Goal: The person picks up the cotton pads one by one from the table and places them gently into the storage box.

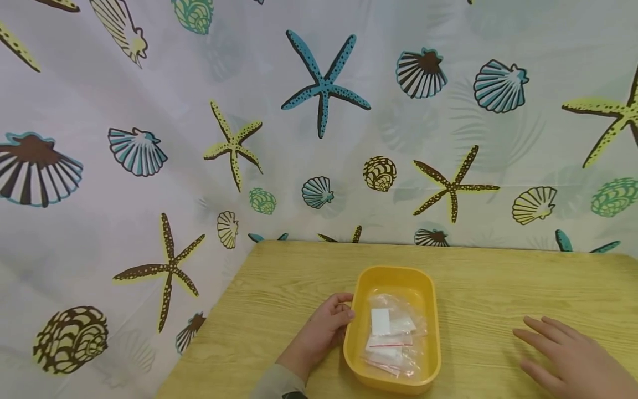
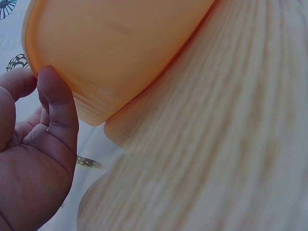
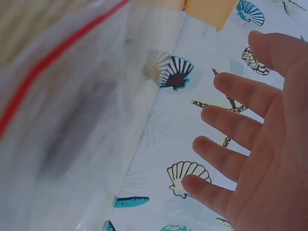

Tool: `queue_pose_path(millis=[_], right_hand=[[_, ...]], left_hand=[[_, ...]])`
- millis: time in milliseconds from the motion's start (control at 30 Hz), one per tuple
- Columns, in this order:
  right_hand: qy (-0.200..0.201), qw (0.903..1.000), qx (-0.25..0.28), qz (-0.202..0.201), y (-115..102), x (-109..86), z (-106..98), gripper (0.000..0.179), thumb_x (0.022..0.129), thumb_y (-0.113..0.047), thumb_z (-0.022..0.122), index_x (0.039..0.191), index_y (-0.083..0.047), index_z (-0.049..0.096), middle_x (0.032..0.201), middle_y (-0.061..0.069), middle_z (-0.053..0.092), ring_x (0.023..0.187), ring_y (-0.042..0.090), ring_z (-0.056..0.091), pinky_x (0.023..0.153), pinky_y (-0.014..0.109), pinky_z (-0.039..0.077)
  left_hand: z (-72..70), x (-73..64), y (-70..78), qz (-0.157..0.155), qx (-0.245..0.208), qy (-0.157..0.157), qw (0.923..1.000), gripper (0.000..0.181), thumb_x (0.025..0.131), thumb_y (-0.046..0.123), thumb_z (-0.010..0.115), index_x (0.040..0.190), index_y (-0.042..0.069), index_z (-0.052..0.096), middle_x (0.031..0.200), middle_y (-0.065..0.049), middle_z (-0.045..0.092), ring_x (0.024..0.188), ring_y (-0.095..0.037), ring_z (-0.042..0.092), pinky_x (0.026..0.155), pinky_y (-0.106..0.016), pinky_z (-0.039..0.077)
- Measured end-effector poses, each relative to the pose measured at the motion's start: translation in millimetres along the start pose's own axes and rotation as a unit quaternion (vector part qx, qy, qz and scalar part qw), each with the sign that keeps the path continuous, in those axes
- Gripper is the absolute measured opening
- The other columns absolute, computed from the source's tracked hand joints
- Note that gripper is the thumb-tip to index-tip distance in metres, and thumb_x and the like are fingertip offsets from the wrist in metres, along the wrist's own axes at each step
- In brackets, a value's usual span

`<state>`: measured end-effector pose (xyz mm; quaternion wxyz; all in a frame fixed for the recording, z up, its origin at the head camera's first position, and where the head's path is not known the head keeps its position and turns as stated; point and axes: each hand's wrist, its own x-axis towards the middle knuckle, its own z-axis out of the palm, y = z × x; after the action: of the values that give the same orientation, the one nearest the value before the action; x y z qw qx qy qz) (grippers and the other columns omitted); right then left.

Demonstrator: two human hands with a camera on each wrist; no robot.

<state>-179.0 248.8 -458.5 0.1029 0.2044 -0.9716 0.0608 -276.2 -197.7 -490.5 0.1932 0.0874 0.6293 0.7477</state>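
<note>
A yellow-orange plastic bin (image 1: 431,332) stands on the wooden table, holding several clear zip bags (image 1: 391,344) with red seal strips and white pieces inside. My left hand (image 1: 321,330) grips the bin's left side; in the left wrist view its curled fingers (image 2: 57,103) meet the bin's edge. To the right of the bin, my right hand (image 1: 573,354) is held apart from it with spread fingers and nothing in them. Close to the camera in the right wrist view is another clear bag (image 3: 82,120) with a red strip; its contents are blurred.
The wooden table (image 1: 279,277) reaches back to a white curtain (image 1: 279,166) printed with shells and starfish. The curtain also hangs along the table's left side. Bare wood shows on both sides of the bin.
</note>
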Motion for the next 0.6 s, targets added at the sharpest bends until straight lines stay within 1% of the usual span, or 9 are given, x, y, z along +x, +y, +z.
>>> queue_pose_path(millis=[67,200,300,333,467,567,600], right_hand=[[-0.001,1.0,-0.006,-0.001,5.8,-3.9,1.4,0.049,0.089,-0.044,0.076,0.123,-0.011,0.071,0.13,0.018,0.063,0.117,0.046,0.058,0.092,0.06,0.049],[-0.007,0.9997,-0.019,0.009,16.9,-10.9,5.6,0.051,0.088,-0.048,0.075,0.123,-0.011,0.071,0.13,0.018,0.063,0.116,0.044,0.059,0.088,0.06,0.05],[0.006,0.9996,-0.023,0.014,24.8,-17.7,10.7,0.052,0.086,-0.049,0.076,0.122,-0.011,0.072,0.128,0.018,0.064,0.113,0.045,0.06,0.085,0.061,0.051],[0.013,0.9996,-0.023,0.013,27.9,-20.2,12.6,0.052,0.086,-0.049,0.077,0.121,-0.01,0.072,0.128,0.019,0.064,0.111,0.045,0.06,0.084,0.061,0.051],[0.06,0.998,-0.019,0.004,40.7,-31.3,22.9,0.053,0.082,-0.046,0.081,0.118,-0.008,0.072,0.124,0.022,0.064,0.103,0.045,0.063,0.077,0.062,0.053],[0.105,0.9944,-0.005,-0.014,51.0,-40.2,32.5,0.053,0.077,-0.042,0.085,0.114,-0.006,0.072,0.121,0.025,0.064,0.096,0.046,0.065,0.071,0.064,0.053],[0.113,0.9935,0.0,-0.017,53.9,-43.5,35.2,0.053,0.077,-0.041,0.085,0.115,-0.007,0.071,0.12,0.026,0.064,0.095,0.047,0.065,0.07,0.064,0.053]], left_hand=[[-0.1,-0.3,1.1,0.0,0.002,0.001,1.0,0.047,0.1,0.01,0.059,0.143,0.001,0.043,0.104,-0.013,0.058,0.085,-0.019,0.063,0.071,-0.031,0.058],[-0.5,-1.0,4.3,-0.004,0.008,0.007,0.9999,0.047,0.1,0.011,0.06,0.143,0.003,0.044,0.105,-0.014,0.059,0.086,-0.019,0.063,0.073,-0.032,0.058],[-0.9,-1.2,5.8,-0.007,0.013,0.01,0.9998,0.046,0.1,0.012,0.061,0.143,0.004,0.046,0.105,-0.014,0.06,0.087,-0.02,0.064,0.074,-0.033,0.059],[-1.1,-1.1,6.2,-0.006,0.014,0.009,0.9998,0.046,0.1,0.012,0.061,0.142,0.004,0.046,0.105,-0.014,0.06,0.087,-0.02,0.064,0.074,-0.033,0.059],[-1.2,-0.4,6.6,-0.007,0.016,0.007,0.9998,0.046,0.1,0.012,0.06,0.143,0.004,0.045,0.106,-0.014,0.06,0.086,-0.02,0.064,0.073,-0.034,0.059],[-0.4,0.1,6.5,-0.008,0.014,0.005,0.9999,0.046,0.101,0.012,0.06,0.144,0.004,0.045,0.107,-0.014,0.06,0.086,-0.02,0.064,0.073,-0.033,0.059],[-0.1,0.1,6.4,-0.007,0.013,0.004,0.9999,0.046,0.101,0.012,0.059,0.144,0.004,0.045,0.107,-0.014,0.06,0.087,-0.02,0.064,0.073,-0.033,0.059]])
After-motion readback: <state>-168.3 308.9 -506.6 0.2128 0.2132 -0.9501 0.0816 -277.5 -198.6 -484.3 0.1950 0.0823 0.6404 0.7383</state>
